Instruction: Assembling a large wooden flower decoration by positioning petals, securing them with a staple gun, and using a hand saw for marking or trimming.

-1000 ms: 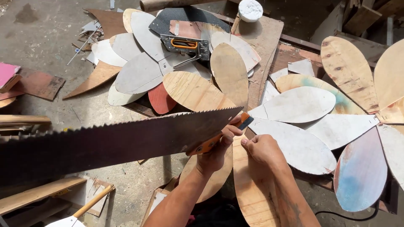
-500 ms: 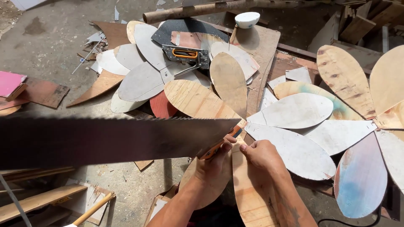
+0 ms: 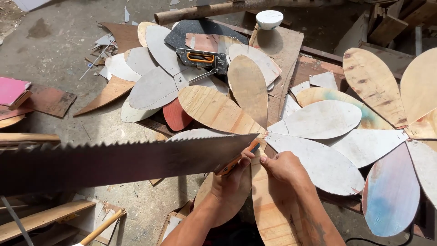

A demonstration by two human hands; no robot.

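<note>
My left hand (image 3: 230,184) grips the orange handle (image 3: 236,160) of a long handsaw. Its toothed blade (image 3: 114,163) reaches far out to the left, teeth up, close under the camera. My right hand (image 3: 284,166) rests just right of the handle with curled fingers, on a bare plywood petal (image 3: 273,209) that points toward me. The hands sit at the centre of a flower of petal-shaped boards, such as a white petal (image 3: 321,119) and a plywood petal (image 3: 214,108).
A metal staple gun (image 3: 202,59) with an orange grip lies on a second petal flower at the back. Behind it are a white bowl (image 3: 269,18) and a round log (image 3: 205,10). Pink board (image 3: 11,90), wood scraps and planks (image 3: 36,218) litter the concrete floor at left.
The saw blade has swung from a slope to nearly level and now sits lower in view. My right hand has drawn slightly away from the handle.
</note>
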